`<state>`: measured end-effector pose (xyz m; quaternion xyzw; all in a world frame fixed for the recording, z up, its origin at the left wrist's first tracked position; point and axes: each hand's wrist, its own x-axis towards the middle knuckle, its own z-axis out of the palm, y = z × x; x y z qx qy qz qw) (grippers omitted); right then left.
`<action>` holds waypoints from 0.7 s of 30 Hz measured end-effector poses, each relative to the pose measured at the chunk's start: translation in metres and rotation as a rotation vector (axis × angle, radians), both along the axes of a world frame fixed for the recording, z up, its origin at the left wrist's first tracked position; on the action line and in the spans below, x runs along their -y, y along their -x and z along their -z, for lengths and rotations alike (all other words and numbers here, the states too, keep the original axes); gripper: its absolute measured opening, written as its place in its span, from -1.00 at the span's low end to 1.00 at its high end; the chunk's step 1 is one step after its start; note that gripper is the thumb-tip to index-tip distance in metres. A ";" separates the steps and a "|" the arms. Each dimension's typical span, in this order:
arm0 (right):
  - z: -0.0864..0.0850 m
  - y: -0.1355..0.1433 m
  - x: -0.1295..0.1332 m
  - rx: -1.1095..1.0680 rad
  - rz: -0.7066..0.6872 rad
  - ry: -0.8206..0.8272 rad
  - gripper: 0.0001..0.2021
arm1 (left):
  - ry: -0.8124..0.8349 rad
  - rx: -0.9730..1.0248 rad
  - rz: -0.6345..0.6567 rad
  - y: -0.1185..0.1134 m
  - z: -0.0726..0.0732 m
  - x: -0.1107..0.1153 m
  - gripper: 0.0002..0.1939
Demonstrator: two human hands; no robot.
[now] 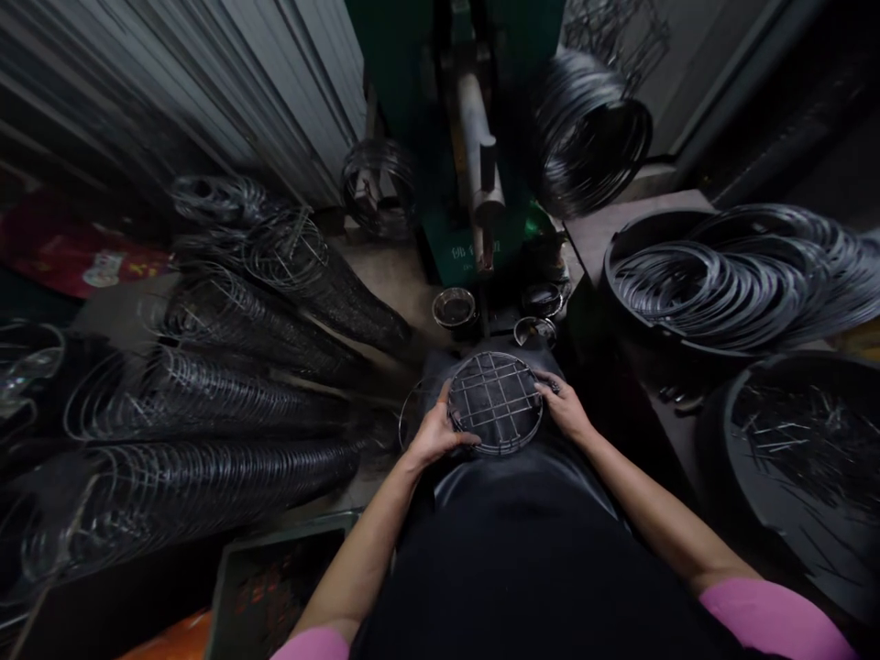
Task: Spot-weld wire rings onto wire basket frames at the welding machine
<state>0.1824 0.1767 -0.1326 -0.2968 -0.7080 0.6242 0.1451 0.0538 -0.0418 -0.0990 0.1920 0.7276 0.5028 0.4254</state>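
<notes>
Over my lap lies a round wire grill rack [496,403] with crossed bars inside a ring. The fingers of my left hand [438,433] wrap round its left rim, the thumb resting along the near edge. My right hand [565,405] pinches the rim at the right. A thin loose wire ring [405,417] shows just left of my left hand. Ahead of the rack stands a green machine [446,243] with a grey metal arm [474,137] pointing down toward me.
Tall stacks of wire rings [226,477] lean on the left. A black tub [625,302] with many metal rings stands at right, above another tub [729,477] holding short wire rods. Small bowls [454,310] sit by the machine's foot. A green crate [226,587] is at lower left.
</notes>
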 end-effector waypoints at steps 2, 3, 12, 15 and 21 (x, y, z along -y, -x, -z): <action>-0.001 -0.003 0.005 -0.006 0.037 0.003 -0.64 | -0.164 0.132 -0.018 0.003 -0.002 -0.001 0.32; -0.002 -0.005 0.007 -0.006 0.048 -0.006 -0.64 | -0.194 0.137 -0.017 0.004 -0.003 -0.001 0.31; 0.006 -0.015 0.009 0.021 0.017 -0.098 -0.61 | -0.040 0.003 -0.265 0.031 -0.018 0.026 0.16; -0.002 -0.014 -0.002 0.017 0.004 -0.146 -0.60 | -0.315 -0.062 -0.619 0.052 -0.046 0.039 -0.34; -0.060 0.003 -0.006 -0.025 -0.053 -0.236 -0.63 | -0.851 0.233 -0.834 0.044 -0.090 0.004 -0.70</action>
